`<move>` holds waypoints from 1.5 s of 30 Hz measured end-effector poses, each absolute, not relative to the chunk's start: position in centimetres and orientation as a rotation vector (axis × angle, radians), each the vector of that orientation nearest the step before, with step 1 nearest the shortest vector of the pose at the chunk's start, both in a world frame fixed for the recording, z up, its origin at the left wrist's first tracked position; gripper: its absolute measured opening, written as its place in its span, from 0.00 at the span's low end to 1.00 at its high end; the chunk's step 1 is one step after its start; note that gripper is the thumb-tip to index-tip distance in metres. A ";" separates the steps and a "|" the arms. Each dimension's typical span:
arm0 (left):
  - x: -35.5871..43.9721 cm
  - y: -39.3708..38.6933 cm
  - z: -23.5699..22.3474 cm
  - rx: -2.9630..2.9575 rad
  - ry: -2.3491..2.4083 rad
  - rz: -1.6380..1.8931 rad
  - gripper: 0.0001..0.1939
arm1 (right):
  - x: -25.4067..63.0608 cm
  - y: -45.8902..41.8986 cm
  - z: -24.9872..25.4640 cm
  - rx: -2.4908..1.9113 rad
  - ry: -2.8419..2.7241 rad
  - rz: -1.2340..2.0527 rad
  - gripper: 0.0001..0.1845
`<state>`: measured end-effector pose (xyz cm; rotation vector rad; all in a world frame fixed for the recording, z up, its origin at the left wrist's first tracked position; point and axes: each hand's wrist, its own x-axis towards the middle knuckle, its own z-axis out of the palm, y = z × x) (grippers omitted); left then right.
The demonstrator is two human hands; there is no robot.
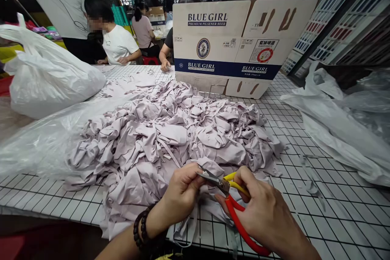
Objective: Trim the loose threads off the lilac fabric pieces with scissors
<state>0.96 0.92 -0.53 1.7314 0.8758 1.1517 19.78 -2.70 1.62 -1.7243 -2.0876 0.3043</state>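
My right hand (263, 205) grips a pair of scissors (224, 185) with one red handle and one yellow handle. The blades point left and reach the fingertips of my left hand (184, 189). That hand is closed in a pinch on a small piece of pale lilac fabric (208, 173), partly covered by fingers and blades. Whether the blades are closed on the fabric is hard to make out. Just beyond both hands spreads a large heap of pale lilac fabric pieces (170, 130), with thin strips hanging among them.
A white and blue beer carton (222, 48) stands behind the heap. White plastic bags (57, 77) lie at left, more plastic bags (338, 118) at right. The table (304, 195) has a black grid, with scraps on it. Several people sit or stand beyond, one person's hand (165, 65) beside the carton.
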 end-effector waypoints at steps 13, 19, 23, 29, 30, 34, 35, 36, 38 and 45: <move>1.0 0.8 -0.7 1.740 0.894 1.175 0.14 | 19.8 -3.1 1.2 -1.721 -2.054 0.344 0.18; 0.9 0.7 -0.7 1.732 0.861 1.171 0.15 | 19.4 -3.4 1.9 -1.755 -1.996 0.459 0.16; 0.9 0.6 -0.8 1.733 0.874 1.175 0.14 | 19.2 -3.4 2.1 -1.752 -2.008 0.472 0.16; 0.8 0.5 -0.7 1.648 0.823 1.136 0.14 | 19.0 -3.5 2.0 -1.773 -2.012 0.404 0.18; 0.8 0.5 -0.7 1.639 0.822 1.131 0.14 | 19.0 -3.5 2.0 -1.758 -2.018 0.400 0.18; 0.7 0.4 -0.7 1.619 0.844 1.113 0.18 | 19.2 -3.4 1.7 -1.742 -2.043 0.386 0.19; 0.7 0.4 -0.7 1.615 0.853 1.106 0.19 | 19.2 -3.3 1.6 -1.742 -2.047 0.389 0.20; 0.7 0.4 -0.6 1.608 0.859 1.098 0.19 | 19.2 -3.3 1.6 -1.746 -2.046 0.395 0.20; 0.7 0.4 -0.5 1.593 0.859 1.086 0.20 | 19.3 -3.3 1.6 -1.747 -2.046 0.429 0.21; 0.6 0.6 -0.7 1.566 0.830 1.057 0.20 | 19.4 -3.3 1.4 -1.751 -1.994 0.444 0.21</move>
